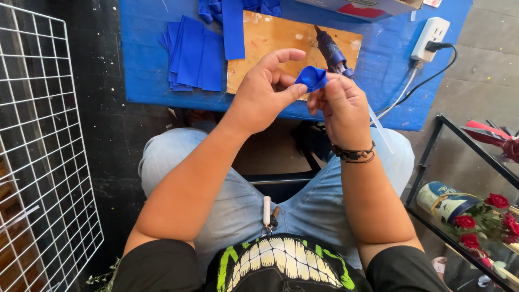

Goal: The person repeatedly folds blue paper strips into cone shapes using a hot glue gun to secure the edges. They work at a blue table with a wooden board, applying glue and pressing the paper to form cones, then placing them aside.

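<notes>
Seated person seen from above, both hands raised over the lap just in front of the near edge of the counter [146, 65]. Left hand [265, 94]: thumb pad pressed against the side of a small curled piece of blue ribbon [311, 78], index finger arched above it and not touching, remaining fingers curled behind; the grip is thus a light, partly open pinch. Right hand [341, 105]: fingers bunched and closed on the other side of the ribbon piece, back of the hand toward the camera, a dark beaded bracelet [354, 154] at the wrist. The ribbon piece is held between the two hands, clear of the counter, folded into a rounded petal shape. Both forearms run up from the lower corners of the view and converge at the ribbon, elbows out, wrists roughly level.

On the blue counter, just beyond the hands, a wooden board [275, 43] carries a blue glue gun [331, 51] lying with its nozzle pointing away from the person. To the left of the board, near the counter's middle, lies a stack of cut blue ribbon squares [192, 57]. At the counter's right edge sits a white power strip [431, 37] with a black plug in it. A white wire grid [38, 151] stands at far left; red artificial roses [489, 216] lie on a glass shelf at lower right.
</notes>
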